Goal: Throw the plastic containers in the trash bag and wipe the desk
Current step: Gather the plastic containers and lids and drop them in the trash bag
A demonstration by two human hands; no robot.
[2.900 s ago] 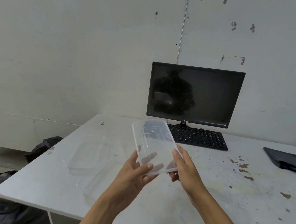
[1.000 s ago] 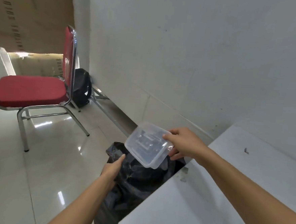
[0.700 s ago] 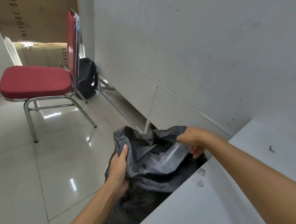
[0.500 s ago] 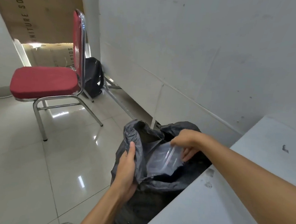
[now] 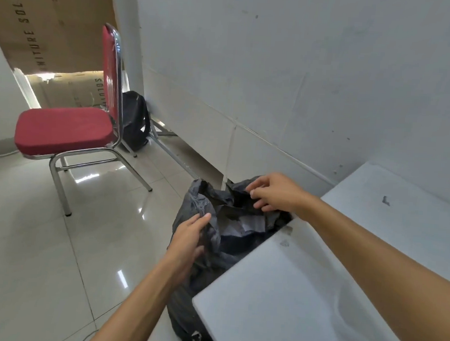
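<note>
1. Disposal is the step in hand: the trash bag (image 5: pixel 213 238) stands on the floor against the bench (image 5: pixel 303 295) edge, and a pale clear shape in its mouth looks like a plastic container (image 5: pixel 249 224) already dropped in.
2. The left hand (image 5: pixel 190 237) has its grip on the bag's rim at 9 o'clock of the mouth, thumb over the fold. The right hand (image 5: pixel 273 191) hovers over the mouth at 12 o'clock, fingers loosely spread and holding nothing.
3. Next, by judgement, both hands must let go and return to the bench for whatever containers remain (none show in this view), then wipe.
4. The bench corner sits at 4 o'clock of the bag, touching it, so the right forearm must lift clear of that edge.
5. Open floor (image 5: pixel 54 238) lies toward 9 o'clock; a red chair (image 5: pixel 64 129) stands well apart at 10 o'clock.
</note>
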